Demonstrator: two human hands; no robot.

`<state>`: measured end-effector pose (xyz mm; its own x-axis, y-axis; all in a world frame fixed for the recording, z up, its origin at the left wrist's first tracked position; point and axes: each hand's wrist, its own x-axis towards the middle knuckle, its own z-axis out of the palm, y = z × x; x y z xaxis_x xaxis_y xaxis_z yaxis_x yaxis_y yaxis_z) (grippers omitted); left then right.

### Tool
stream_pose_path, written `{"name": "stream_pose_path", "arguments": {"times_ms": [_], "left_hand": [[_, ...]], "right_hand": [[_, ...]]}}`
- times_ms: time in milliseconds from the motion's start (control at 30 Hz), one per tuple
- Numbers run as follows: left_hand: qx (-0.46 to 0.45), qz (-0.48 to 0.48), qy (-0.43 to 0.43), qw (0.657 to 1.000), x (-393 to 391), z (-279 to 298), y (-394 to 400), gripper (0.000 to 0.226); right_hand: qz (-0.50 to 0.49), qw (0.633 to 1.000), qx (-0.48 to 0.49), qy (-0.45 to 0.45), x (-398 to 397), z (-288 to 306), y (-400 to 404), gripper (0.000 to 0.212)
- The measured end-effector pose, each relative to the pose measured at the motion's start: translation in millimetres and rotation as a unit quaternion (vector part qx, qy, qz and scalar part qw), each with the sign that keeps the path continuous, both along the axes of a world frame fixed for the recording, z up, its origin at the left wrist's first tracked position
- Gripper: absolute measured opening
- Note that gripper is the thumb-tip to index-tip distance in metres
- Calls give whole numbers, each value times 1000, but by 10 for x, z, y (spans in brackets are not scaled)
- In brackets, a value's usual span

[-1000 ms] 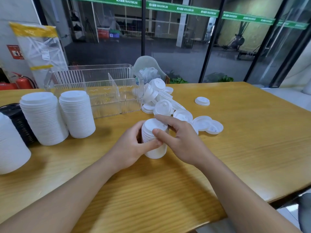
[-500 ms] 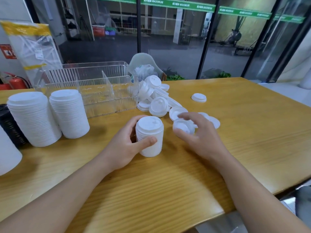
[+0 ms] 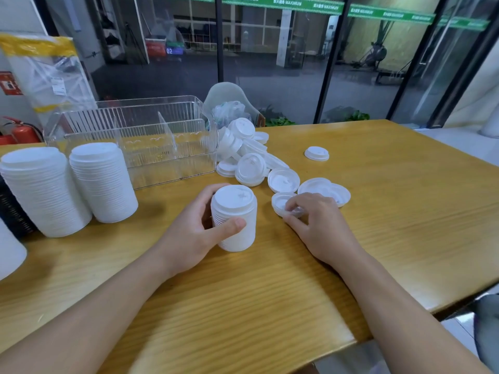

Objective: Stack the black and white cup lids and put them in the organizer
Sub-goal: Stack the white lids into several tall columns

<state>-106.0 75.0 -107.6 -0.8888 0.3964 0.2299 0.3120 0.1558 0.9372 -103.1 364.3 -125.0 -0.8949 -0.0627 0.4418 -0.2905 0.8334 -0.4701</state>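
Observation:
My left hand (image 3: 197, 228) grips a short stack of white lids (image 3: 234, 217) standing upright on the wooden table (image 3: 378, 211). Just to its right, my right hand (image 3: 316, 225) pinches a single upturned white lid (image 3: 282, 202) that lies on the table. Several loose white lids (image 3: 251, 168) are heaped beyond it, beside the clear plastic organizer (image 3: 140, 141). Two tall stacks of white lids (image 3: 102, 182) stand at the left. A black stack (image 3: 10, 211) shows partly behind them at the far left edge.
One lone white lid (image 3: 316, 153) lies farther right on the table. A chair with a plastic bag (image 3: 229, 109) stands behind the organizer. A glass wall runs along the back, and the table's front edge is near my right forearm.
My right hand left the top of the held stack, moved right and took hold of a loose lid on the table. My left hand kept its grip on the stack.

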Motion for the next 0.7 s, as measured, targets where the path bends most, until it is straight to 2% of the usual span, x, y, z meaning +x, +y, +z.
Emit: {"name": "stream_pose_path", "arguments": {"times_ms": [133,267,433,600,700], "left_hand": [[-5,2,2,1000,-2,-1,-8,67],[-7,1,4,1000,-1,0,-4,67],[-3,-1,2,1000,-3,2,-2,66],[-7,-4,1,1000,5,13,4,64],[-6,-4,2,1000,9,17,-2,63]], "right_hand": [[14,998,-46,31,40,37,-89,11],[39,995,-91,-12,82,65,-166,26],[37,989,-140,-41,110,80,-186,32],[68,969,-221,-87,130,133,-198,18],[70,948,-306,-61,116,185,-194,12]]}}
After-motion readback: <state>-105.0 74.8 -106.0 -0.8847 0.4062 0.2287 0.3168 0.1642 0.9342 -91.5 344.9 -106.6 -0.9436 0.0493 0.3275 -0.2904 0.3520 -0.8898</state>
